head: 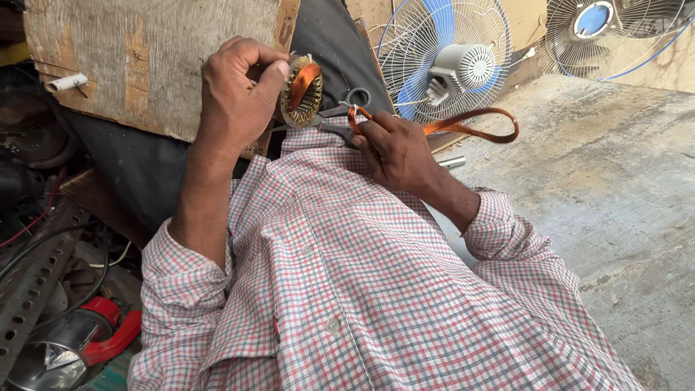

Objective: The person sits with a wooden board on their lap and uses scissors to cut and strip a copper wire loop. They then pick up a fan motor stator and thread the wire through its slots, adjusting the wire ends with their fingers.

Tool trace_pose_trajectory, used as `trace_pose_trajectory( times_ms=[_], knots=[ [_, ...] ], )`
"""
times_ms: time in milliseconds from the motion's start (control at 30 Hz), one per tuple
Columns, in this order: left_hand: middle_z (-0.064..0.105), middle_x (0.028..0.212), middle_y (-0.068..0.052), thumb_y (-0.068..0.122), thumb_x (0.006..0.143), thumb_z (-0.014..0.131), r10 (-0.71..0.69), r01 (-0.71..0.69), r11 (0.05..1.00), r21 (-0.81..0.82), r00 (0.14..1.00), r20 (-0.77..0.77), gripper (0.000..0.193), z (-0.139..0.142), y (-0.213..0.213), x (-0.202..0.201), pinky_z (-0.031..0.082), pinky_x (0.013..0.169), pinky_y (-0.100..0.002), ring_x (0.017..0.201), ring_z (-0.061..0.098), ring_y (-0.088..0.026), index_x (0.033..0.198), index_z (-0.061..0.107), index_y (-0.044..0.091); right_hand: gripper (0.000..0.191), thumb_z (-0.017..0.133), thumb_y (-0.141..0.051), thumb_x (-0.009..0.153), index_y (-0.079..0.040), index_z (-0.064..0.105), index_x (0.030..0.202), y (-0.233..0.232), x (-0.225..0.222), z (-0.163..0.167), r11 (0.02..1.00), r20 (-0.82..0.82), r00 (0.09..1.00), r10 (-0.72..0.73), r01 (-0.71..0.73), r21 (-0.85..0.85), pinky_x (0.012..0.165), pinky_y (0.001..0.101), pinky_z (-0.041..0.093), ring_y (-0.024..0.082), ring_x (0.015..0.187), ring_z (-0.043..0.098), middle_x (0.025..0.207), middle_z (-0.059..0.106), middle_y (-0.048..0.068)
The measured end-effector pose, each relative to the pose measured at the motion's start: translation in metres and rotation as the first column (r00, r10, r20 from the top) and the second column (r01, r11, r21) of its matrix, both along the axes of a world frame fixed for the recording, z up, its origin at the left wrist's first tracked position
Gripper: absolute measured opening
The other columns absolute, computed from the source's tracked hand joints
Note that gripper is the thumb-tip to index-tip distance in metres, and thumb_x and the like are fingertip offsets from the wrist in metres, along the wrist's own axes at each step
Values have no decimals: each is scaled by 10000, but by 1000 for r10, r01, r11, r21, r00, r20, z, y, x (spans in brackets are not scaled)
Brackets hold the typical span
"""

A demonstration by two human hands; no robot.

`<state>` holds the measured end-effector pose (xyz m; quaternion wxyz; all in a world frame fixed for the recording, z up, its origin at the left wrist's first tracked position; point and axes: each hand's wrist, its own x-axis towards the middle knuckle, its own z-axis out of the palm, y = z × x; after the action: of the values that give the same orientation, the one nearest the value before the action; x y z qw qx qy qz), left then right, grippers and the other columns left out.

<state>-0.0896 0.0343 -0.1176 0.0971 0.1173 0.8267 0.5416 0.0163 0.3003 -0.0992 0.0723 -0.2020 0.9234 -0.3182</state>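
Looking down from the head camera, the view showed the person's left hand closed firmly around a round motor stator, a ring of metal with copper winding. The thumb pressed on the near face of the stator and the other fingers were curled behind it, so the ring stood on its edge, its open side turned toward the right.

Just to the right of the stator and a little lower, the right hand was closed on the handles of grey scissors. The blades were pointing left, toward the lower edge of the stator, and their tip was close to it; whether it touched the winding could not be told. The long axis of the scissors lay almost level, from the right hand to the stator.

A long loop of copper wire ran from the right hand away from the stator, to the right, over the concrete floor. Behind the stator stood a wooden board, and further right of it a blue table fan.
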Motion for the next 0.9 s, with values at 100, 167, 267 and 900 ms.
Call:
trace_pose_trajectory(
  times_ms=[100, 167, 267, 900],
  knots=[
    [691, 953, -40, 98, 1021, 759, -6, 0, 995, 99, 998, 69, 74, -2, -3, 2, 572, 726, -262, 838, 677, -104, 1027, 736, 28, 191, 607, -209, 1065, -29, 670, 1065, 2, 3, -2, 1000, -11, 1000, 16, -16, 5, 534, 388, 430, 206, 594, 510, 785, 524, 72],
    [695, 973, -33, 103, 1023, 775, -12, 2, 991, 132, 997, 78, 86, -2, -3, 4, 578, 738, -256, 853, 677, -96, 1053, 733, 34, 190, 610, -209, 1068, -29, 668, 1048, 4, 5, -3, 1000, 3, 1000, 18, -18, 2, 540, 390, 432, 208, 598, 510, 783, 527, 77],
    [671, 1029, -46, 106, 995, 811, -3, -7, 989, 145, 997, 74, 190, -4, -1, 10, 586, 747, -259, 845, 640, -95, 1131, 700, 31, 219, 576, -203, 1073, 0, 654, 1104, 7, 8, -1, 1000, -177, 984, 6, -7, -9, 584, 389, 444, 204, 675, 540, 907, 583, 108],
    [758, 1065, -171, 172, 869, 833, -132, -217, 862, 459, 778, 615, 777, 7, 18, 12, 608, 839, -261, 952, 729, -148, 1494, 423, -42, 231, 538, -149, 1071, 11, 704, 1073, 22, -13, 36, 964, -452, 859, -239, 153, -218, 523, 334, 376, 140, 606, 513, 837, 623, 74]
  ],
)
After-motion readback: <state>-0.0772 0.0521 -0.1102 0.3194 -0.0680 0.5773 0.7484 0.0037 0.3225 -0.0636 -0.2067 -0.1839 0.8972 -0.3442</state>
